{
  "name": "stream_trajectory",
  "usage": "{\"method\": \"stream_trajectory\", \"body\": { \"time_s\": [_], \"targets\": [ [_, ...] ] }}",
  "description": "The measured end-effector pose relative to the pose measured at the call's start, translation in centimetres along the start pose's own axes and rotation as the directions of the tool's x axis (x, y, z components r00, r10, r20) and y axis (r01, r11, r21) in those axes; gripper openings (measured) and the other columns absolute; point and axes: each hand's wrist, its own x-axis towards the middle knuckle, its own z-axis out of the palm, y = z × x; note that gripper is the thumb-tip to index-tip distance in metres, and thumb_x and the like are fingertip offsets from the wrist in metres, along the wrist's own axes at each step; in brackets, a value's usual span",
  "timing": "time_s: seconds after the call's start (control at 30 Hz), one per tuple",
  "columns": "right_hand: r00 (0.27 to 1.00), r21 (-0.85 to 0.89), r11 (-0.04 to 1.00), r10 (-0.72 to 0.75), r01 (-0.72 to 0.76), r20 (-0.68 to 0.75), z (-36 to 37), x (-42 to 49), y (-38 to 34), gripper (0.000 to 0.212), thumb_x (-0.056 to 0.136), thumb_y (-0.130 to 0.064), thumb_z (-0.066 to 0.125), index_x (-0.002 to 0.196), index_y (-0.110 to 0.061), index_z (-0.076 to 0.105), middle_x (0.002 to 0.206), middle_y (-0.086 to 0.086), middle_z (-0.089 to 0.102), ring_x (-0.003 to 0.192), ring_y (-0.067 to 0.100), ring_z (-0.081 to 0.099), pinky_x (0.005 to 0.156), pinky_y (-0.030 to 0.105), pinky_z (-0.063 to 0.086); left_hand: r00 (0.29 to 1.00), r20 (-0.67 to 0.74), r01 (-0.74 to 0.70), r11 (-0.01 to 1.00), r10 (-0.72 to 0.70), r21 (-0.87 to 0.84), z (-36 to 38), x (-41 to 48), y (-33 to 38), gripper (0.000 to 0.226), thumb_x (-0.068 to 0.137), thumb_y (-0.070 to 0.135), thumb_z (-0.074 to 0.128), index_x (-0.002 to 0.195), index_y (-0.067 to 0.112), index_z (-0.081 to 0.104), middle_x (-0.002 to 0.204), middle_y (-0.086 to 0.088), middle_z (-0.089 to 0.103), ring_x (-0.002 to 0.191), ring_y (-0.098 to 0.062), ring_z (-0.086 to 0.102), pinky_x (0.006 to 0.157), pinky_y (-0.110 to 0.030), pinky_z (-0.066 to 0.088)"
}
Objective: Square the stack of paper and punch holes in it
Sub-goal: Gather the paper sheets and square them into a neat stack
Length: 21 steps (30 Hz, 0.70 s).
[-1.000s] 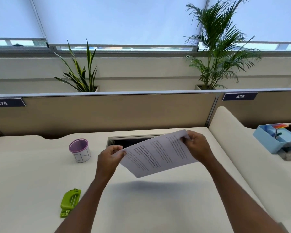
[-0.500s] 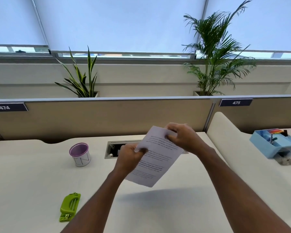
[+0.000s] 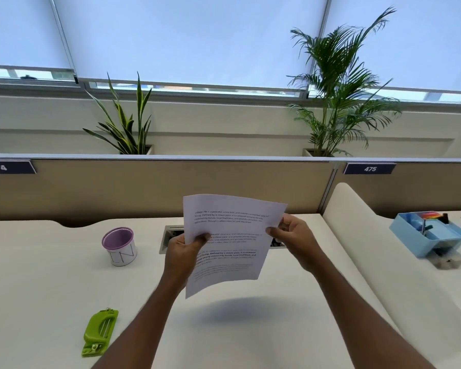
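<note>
A thin stack of white printed paper (image 3: 232, 235) hangs upright in the air above the desk, long side vertical, text facing me. My left hand (image 3: 183, 251) pinches its left edge about halfway down. My right hand (image 3: 294, 235) grips its right edge near the top. A green hole punch (image 3: 100, 332) lies flat on the desk at the lower left, well apart from both hands.
A purple-rimmed pen cup (image 3: 120, 246) stands left of the paper. A cable slot (image 3: 171, 235) opens in the cream desk (image 3: 51, 288) behind the hands. A blue organiser tray (image 3: 431, 233) sits on the neighbouring desk at right. A beige partition (image 3: 117, 187) runs along the back.
The paper has turned from lying slanted and landscape to upright portrait. Both hands have shifted their hold to its left and right edges and lifted it slightly.
</note>
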Motion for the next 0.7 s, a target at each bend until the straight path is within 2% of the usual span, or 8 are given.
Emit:
{"method": "stream_trajectory", "body": {
  "time_s": [0.1, 0.3, 0.37, 0.47, 0.5, 0.6, 0.7],
  "targets": [
    [1.0, -0.05, 0.999, 0.018, -0.018, 0.011, 1.5, -0.6, 2.0, 0.014, 0.088, -0.011, 0.069, 0.094, -0.023, 0.073, 0.097, -0.005, 0.078, 0.085, 0.013, 0.075, 0.065, 0.022, 0.057, 1.0, 0.015, 0.003, 1.0, -0.002, -0.028, 0.5, -0.3, -0.3, 0.015, 0.077, 0.041, 0.07, 0.082, 0.029, 0.075, 0.082, 0.0, 0.077, 0.07, -0.024, 0.072, 0.062, -0.042, 0.057],
    [0.992, -0.204, 0.978, -0.056, 0.031, -0.114, 3.4, -1.1, 4.3, 0.009, 0.089, -0.02, 0.067, 0.089, -0.027, 0.072, 0.09, -0.031, 0.071, 0.081, -0.009, 0.065, 0.062, 0.013, 0.053, 1.0, -0.017, -0.019, 1.0, 0.018, -0.022, 1.4, -0.9, -1.4, 0.016, 0.078, 0.045, 0.067, 0.085, 0.033, 0.074, 0.082, -0.001, 0.076, 0.072, -0.023, 0.072, 0.057, -0.037, 0.056],
    [0.987, -0.219, 0.976, -0.057, 0.023, -0.149, 4.0, -1.6, 5.2, 0.007, 0.086, -0.029, 0.066, 0.088, -0.027, 0.072, 0.088, -0.025, 0.072, 0.08, -0.004, 0.067, 0.061, 0.019, 0.053, 0.999, -0.043, 0.008, 1.0, -0.008, -0.009, 1.7, -1.2, -2.6, 0.018, 0.078, 0.044, 0.068, 0.084, 0.029, 0.074, 0.08, -0.002, 0.076, 0.072, -0.022, 0.071, 0.055, -0.033, 0.054],
    [0.981, -0.251, 0.966, 0.009, -0.059, -0.195, 4.6, -2.7, 7.3, 0.024, 0.085, -0.039, 0.062, 0.093, -0.018, 0.071, 0.089, 0.001, 0.076, 0.081, 0.019, 0.071, 0.063, 0.033, 0.055, 0.996, -0.071, 0.053, 0.997, -0.049, 0.057, 2.0, -1.8, -4.8, 0.013, 0.082, 0.036, 0.071, 0.086, 0.024, 0.072, 0.081, -0.003, 0.075, 0.076, -0.025, 0.071, 0.056, -0.033, 0.055],
    [0.982, -0.271, 0.96, 0.025, -0.076, -0.185, 4.7, -3.1, 8.0, 0.025, 0.089, -0.037, 0.062, 0.096, -0.014, 0.071, 0.09, 0.006, 0.075, 0.082, 0.023, 0.071, 0.062, 0.032, 0.055, 0.996, -0.066, 0.066, 0.995, -0.061, 0.077, 2.0, -2.1, -5.5, 0.015, 0.084, 0.034, 0.07, 0.089, 0.02, 0.072, 0.082, -0.002, 0.074, 0.077, -0.025, 0.071, 0.056, -0.032, 0.056],
    [0.982, -0.309, 0.944, 0.063, -0.117, -0.179, 4.8, -3.9, 9.3, 0.02, 0.095, -0.024, 0.059, 0.1, -0.009, 0.07, 0.092, 0.006, 0.074, 0.081, 0.021, 0.07, 0.059, 0.021, 0.052, 0.995, -0.056, 0.094, 0.989, -0.088, 0.118, 2.0, -2.5, -6.6, 0.02, 0.086, 0.032, 0.067, 0.096, 0.015, 0.07, 0.083, 0.002, 0.073, 0.078, -0.023, 0.071, 0.053, -0.026, 0.055],
    [0.974, -0.319, 0.938, 0.062, -0.132, -0.22, 4.6, -3.8, 9.1, 0.018, 0.096, -0.023, 0.057, 0.099, -0.01, 0.069, 0.09, 0.008, 0.074, 0.078, 0.022, 0.07, 0.057, 0.023, 0.053, 0.995, -0.053, 0.097, 0.985, -0.09, 0.144, 1.7, -2.0, -6.5, 0.021, 0.088, 0.033, 0.065, 0.097, 0.015, 0.071, 0.085, -0.003, 0.074, 0.076, -0.024, 0.07, 0.053, -0.028, 0.054]
  ]
}}
